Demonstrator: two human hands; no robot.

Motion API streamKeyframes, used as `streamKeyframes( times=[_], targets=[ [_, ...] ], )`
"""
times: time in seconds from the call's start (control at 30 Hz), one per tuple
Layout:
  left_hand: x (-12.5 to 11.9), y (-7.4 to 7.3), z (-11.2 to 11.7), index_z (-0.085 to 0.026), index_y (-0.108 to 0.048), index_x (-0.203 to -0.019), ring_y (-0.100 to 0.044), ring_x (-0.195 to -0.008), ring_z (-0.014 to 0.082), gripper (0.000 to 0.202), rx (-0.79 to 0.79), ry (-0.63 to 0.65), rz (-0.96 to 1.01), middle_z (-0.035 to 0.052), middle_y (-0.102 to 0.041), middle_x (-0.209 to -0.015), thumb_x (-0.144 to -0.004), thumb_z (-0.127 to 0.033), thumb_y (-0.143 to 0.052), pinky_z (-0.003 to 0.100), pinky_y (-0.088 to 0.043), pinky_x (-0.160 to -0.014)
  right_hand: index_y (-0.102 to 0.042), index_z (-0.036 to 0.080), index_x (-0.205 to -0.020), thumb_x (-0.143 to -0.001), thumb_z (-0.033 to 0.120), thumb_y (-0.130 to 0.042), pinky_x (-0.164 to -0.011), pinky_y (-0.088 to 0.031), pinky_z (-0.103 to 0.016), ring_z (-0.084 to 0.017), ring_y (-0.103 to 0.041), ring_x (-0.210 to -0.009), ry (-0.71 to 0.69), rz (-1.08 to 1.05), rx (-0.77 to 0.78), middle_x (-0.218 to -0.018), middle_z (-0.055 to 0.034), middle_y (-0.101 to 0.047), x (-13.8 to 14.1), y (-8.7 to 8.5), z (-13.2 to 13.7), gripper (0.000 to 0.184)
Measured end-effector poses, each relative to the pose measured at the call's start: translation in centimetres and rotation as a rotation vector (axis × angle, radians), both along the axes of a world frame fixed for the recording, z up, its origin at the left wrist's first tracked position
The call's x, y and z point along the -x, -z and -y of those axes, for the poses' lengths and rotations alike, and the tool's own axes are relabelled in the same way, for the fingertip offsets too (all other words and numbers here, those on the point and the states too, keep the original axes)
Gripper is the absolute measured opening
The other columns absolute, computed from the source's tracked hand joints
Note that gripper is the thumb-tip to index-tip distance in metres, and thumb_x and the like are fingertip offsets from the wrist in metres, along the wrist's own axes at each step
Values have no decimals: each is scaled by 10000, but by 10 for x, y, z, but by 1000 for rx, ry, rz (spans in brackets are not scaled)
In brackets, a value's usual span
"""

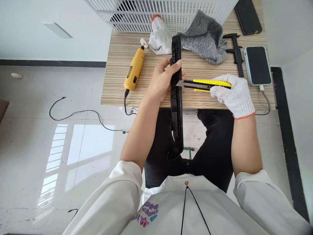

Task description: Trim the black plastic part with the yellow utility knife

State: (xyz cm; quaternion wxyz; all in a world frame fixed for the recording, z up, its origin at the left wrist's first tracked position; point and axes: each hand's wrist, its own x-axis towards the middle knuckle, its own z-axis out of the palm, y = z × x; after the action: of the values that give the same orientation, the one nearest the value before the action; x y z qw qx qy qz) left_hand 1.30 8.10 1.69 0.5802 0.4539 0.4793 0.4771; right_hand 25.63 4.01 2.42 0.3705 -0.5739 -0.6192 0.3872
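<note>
My bare left hand is closed around a long black plastic part, thumb on its top face. The part points away from me, its near end hanging over my lap past the table edge. In a white knit glove with an orange cuff, my right hand grips a yellow and black utility knife. The knife's blade is out and points left. Its tip is at the right side of the black part, just below my left fingers; whether it touches I cannot tell.
On the striped wooden table lie a yellow rotary tool, a white glove, a grey cloth, a black caliper, a phone on a cable and a dark phone. A white slatted basket stands behind.
</note>
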Motion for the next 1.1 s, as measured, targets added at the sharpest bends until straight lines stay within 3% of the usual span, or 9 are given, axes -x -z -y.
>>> streamKeyframes(
  times=[0.17,0.47,0.67,0.77,1.1],
  targets=[
    [0,9,-4,-340,-610,-1015,-700,-1064,276,411,-54,15,-85,2,-729,-786,-863,-721,-638,446,-595,-846,-763,225,-933,-746,273,-845,-418,-405,-234,-87,-510,-488,-13,-16,23,-662,14,-645,-1,2,-1,210],
    [1,3,-1,-281,-605,-1004,-748,-930,266,359,-94,33,-93,27,-728,-837,-826,-552,-758,383,-604,-708,-761,239,-958,-760,301,-839,-426,-389,-247,-90,-506,-484,18,-38,12,-680,15,-652,-2,3,-1,221],
    [3,10,-4,-329,-605,-1072,-711,-1053,280,409,-139,70,-104,17,-729,-788,-901,-700,-602,456,-598,-844,-753,253,-956,-759,323,-849,-438,-401,-255,-111,-545,-517,-6,-32,34,-674,9,-646,-4,3,-1,231],
    [3,12,-5,-325,-603,-1042,-714,-1044,285,447,-122,55,-91,19,-724,-777,-876,-741,-610,453,-610,-821,-757,260,-959,-742,328,-861,-444,-411,-261,-119,-551,-529,-9,-21,42,-669,11,-645,-4,3,-1,251],
    [0,2,0,-288,-589,-976,-758,-926,265,282,-110,-2,-125,27,-737,-847,-865,-516,-713,374,-619,-686,-770,204,-968,-752,235,-823,-430,-370,-244,-77,-484,-483,28,-49,43,-700,-2,-689,1,-1,0,225]
  ],
)
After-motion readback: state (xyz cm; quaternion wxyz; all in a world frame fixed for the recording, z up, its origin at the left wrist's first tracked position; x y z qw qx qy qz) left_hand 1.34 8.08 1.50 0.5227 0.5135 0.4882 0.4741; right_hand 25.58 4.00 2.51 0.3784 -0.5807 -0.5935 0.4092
